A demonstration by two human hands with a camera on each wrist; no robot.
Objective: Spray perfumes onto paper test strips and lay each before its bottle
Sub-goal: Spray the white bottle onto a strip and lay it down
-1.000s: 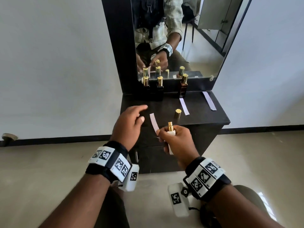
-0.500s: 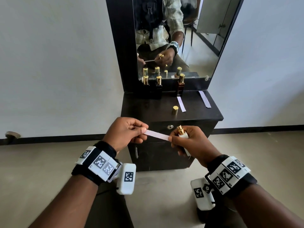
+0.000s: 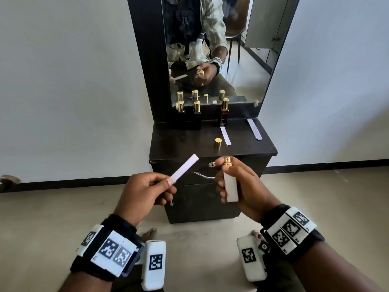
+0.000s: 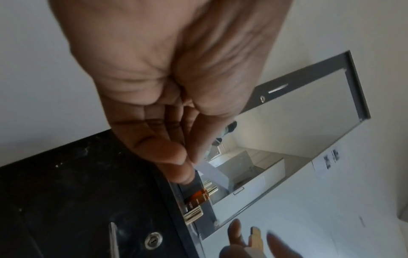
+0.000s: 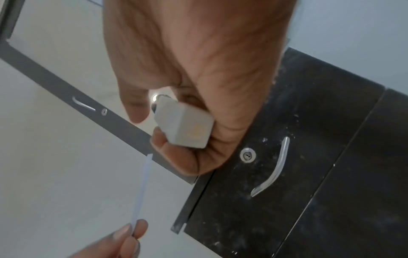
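Observation:
My left hand (image 3: 147, 189) pinches a white paper test strip (image 3: 184, 169) by its near end, the free end tilted up and to the right. My right hand (image 3: 240, 184) grips an uncapped white perfume bottle (image 3: 230, 186) with a gold sprayer (image 3: 227, 160), the forefinger lying by the sprayer. Both are held in the air in front of the black dresser (image 3: 183, 144). The right wrist view shows the white bottle (image 5: 185, 127) and the strip (image 5: 142, 190) edge-on. Its gold cap (image 3: 218, 143) stands on the dresser top.
Three gold-capped dark bottles (image 3: 197, 114) stand along the mirror (image 3: 248, 66) at the back of the dresser. One strip (image 3: 225, 135) lies before the right-hand bottle (image 3: 224, 112); another strip (image 3: 254, 129) lies at the far right. A drawer handle (image 3: 203, 175) and lock face me.
My left hand picked the strip off the dresser top and drew it back, then tilted its free end upward. My right hand kept the bottle and moved right; the view pulled back.

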